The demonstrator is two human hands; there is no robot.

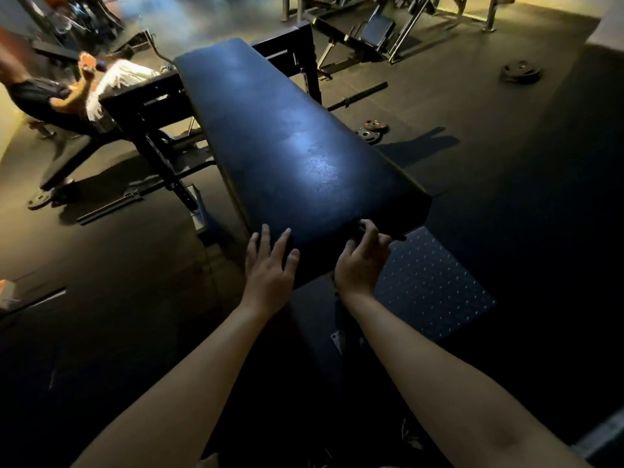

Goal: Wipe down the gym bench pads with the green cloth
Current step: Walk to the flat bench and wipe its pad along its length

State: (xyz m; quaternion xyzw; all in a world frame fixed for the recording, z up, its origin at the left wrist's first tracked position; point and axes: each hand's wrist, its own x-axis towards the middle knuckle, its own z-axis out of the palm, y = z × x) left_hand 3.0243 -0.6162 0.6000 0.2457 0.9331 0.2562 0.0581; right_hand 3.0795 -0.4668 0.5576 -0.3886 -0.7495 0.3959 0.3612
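The black rubber floor (506,170) spread out on every side of the left hand (268,268) and the right hand (359,265). The long black padded bench top (287,146) ran away from both hands, with its near end right under them. A smaller dark-blue dotted pad (432,285) sat lower, just right of the right hand. A round black weight plate (521,73) lay far beyond that hand. The left hand lay loose and flat on the near end, with its fingers spread. The right hand's fingers curled round a small dark wad (362,230) at the near edge. It was too dark to tell its colour.
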